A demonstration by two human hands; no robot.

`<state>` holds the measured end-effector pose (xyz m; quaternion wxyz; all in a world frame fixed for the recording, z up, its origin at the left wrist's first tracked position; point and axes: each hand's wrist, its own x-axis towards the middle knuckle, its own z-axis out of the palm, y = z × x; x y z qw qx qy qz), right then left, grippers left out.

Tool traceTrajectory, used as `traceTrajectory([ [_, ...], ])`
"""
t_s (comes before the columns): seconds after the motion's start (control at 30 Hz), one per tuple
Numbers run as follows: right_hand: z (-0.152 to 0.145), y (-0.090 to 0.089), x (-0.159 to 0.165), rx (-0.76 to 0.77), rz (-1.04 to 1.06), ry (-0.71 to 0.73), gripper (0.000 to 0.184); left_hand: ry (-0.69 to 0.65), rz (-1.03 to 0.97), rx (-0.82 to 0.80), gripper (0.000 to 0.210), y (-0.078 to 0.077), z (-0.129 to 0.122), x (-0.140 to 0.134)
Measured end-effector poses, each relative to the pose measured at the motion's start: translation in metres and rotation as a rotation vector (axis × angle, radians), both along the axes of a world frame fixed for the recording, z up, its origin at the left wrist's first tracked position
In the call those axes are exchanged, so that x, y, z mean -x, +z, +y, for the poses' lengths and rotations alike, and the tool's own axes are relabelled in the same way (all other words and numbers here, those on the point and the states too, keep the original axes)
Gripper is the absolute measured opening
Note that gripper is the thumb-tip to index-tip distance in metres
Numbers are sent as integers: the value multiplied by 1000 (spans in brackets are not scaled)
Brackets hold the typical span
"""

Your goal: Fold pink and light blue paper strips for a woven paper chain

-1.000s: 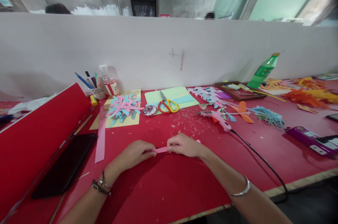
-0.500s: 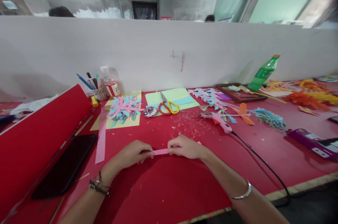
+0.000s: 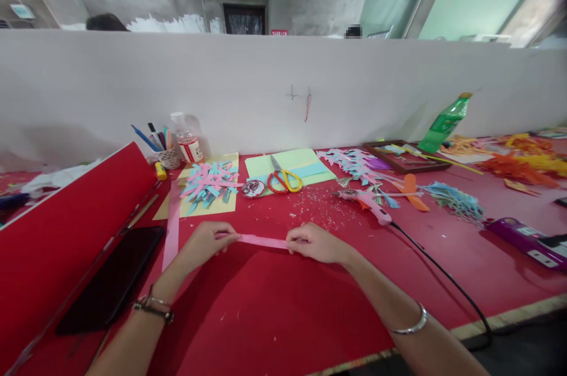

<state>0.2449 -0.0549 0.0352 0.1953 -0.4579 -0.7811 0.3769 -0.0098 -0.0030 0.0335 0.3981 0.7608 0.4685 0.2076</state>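
Observation:
A narrow pink paper strip stretches between my two hands above the red table. My left hand pinches its left end between thumb and fingers. At the other end my right hand is closed on the strip, its fingertips curled inward. Beyond the hands lie scissors with one red and one yellow handle, on pale green paper. A pile of pink and blue paper pieces rests on a yellow sheet. Another long pink strip lies by my left forearm, partly covered by it.
A pink glue gun with a black cord lies at right, near a purple power strip. At left are a black phone and a raised red board. A green bottle leans by a brown tray.
My left hand has moved left and slightly away from me, so more of the pink strip shows between the hands. My right hand has barely shifted.

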Motion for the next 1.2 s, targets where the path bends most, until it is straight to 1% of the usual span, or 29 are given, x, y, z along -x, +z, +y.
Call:
traceTrajectory([
  [0.07, -1, -1, 1, 27, 68, -71, 21, 135, -175, 33, 29, 0, 3, 3],
  [0.13, -1, -2, 4, 69, 165, -127, 22, 218, -401, 95, 28, -2, 4, 2],
  [0.17, -2, -4, 6, 91, 216, -135, 22, 222, -495, 139, 30, -3, 3, -1],
  [0.23, -3, -6, 10, 124, 297, -120, 22, 143, -576, 231, 37, -7, -2, -10],
  [0.3, -4, -7, 14, 138, 332, -85, 22, 30, -545, 278, 40, -10, -10, -20],
  [0.33, -5, -7, 15, 143, 334, -71, 22, 14, -525, 272, 38, -10, -14, -26],
  [0.37, -5, -6, 16, 146, 330, -63, 22, 25, -502, 253, 36, -11, -18, -30],
  [0.47, -6, -6, 17, 150, 307, -64, 22, 133, -421, 167, 31, -10, -25, -38],
  [0.63, -4, -7, 14, 124, 238, -90, 22, 234, -324, 110, 31, -9, -26, -41],
  [0.73, -5, -5, 14, -4, 132, -102, 22, 264, -309, 116, 31, -9, -26, -44],
  [0.87, -9, -2, 21, -311, -101, -194, 18, 305, -285, 78, 32, -10, -29, -50],
  [0.93, -11, -2, 27, -414, -144, -204, 15, 306, -281, 64, 32, -11, -32, -54],
  [0.97, -12, -3, 30, -430, -141, -197, 15, 302, -289, 64, 31, -11, -34, -56],
  [1.2, -14, -7, 35, -272, -14, -151, 25, 259, -361, 105, 27, -16, -43, -65],
])
